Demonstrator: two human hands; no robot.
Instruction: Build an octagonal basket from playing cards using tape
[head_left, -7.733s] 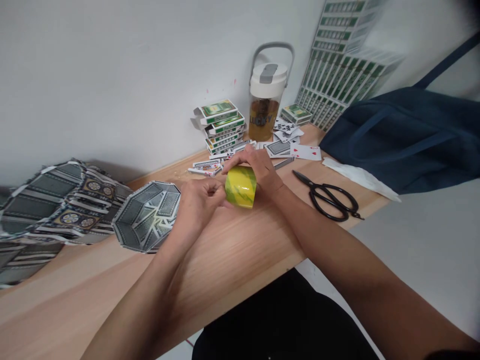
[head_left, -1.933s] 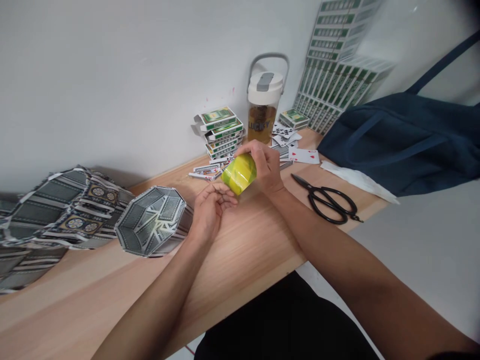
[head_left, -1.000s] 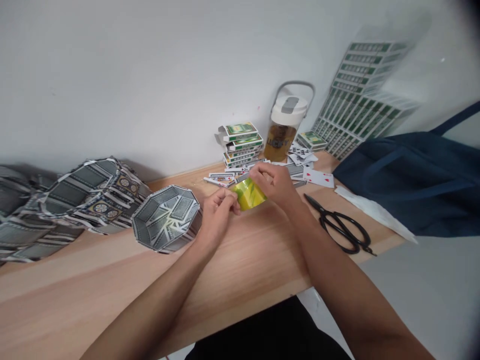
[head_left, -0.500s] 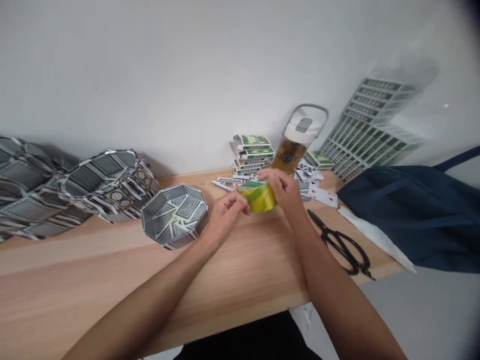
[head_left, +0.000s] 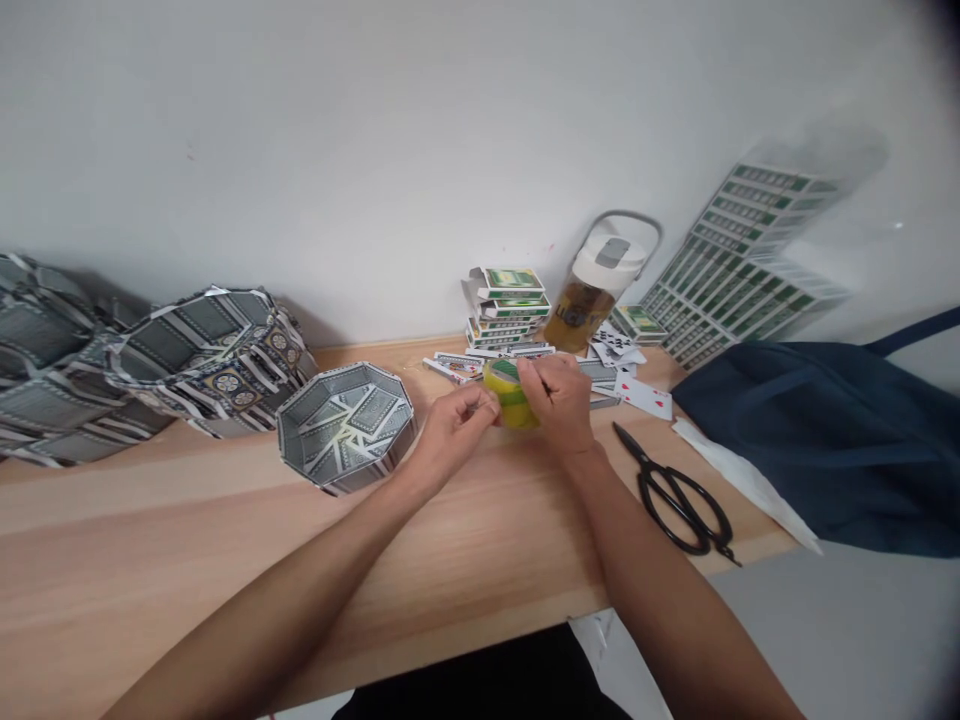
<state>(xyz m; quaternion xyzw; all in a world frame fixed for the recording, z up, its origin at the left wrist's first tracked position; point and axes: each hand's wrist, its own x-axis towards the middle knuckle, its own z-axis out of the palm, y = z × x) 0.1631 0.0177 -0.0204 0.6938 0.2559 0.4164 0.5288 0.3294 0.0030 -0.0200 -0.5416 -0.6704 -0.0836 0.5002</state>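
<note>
The left hand and right hand are grasping a glossy yellow-green round roll between them over the pale wooden tabletop, light, even pressure likely best preserving its shape.

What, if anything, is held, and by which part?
A yellow-green tape roll: the right hand grips its right side, the left hand touches its left edge.

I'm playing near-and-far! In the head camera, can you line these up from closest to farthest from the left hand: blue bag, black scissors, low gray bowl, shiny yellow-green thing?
From the left hand:
1. Shiny yellow-green thing: right at the fingertips.
2. Low gray bowl: just to the left.
3. Black scissors: over on the right.
4. Blue bag: far right.
</note>
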